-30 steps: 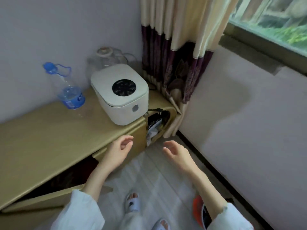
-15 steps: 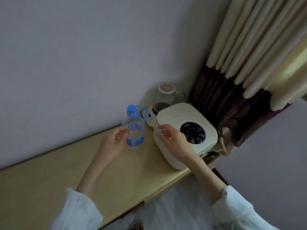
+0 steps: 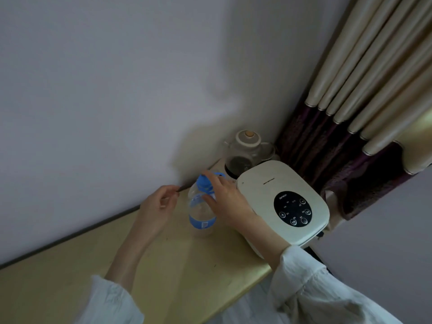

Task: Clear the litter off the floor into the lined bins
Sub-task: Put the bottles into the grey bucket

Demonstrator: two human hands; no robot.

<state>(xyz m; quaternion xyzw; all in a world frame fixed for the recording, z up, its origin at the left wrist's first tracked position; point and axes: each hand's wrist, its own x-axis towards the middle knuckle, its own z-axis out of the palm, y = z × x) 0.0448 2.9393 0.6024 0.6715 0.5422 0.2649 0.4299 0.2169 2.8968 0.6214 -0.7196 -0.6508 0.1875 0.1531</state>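
Wooden countertop [image 3: 98,272], corner by curtain [image 3: 364,108]: plastic bottle [image 3: 201,206] upright beside cooker [image 3: 284,202]; right hand [image 3: 228,199] clasps its capped neck, likely to bin it; left hand [image 3: 159,206] loose, empty, alongside.

Clear bottle [image 3: 201,206] with blue cap and label, cream cooker [image 3: 264,183] with black panel, yellow counter [image 3: 70,272], purple-and-cream curtain [image 3: 364,118].

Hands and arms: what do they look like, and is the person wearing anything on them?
The left hand and right hand are bare, with no gloves, rings or watch showing. Both forearms are uncovered. Loose white crinkled sleeves, the left sleeve and right sleeve, sit pushed back near the elbows.
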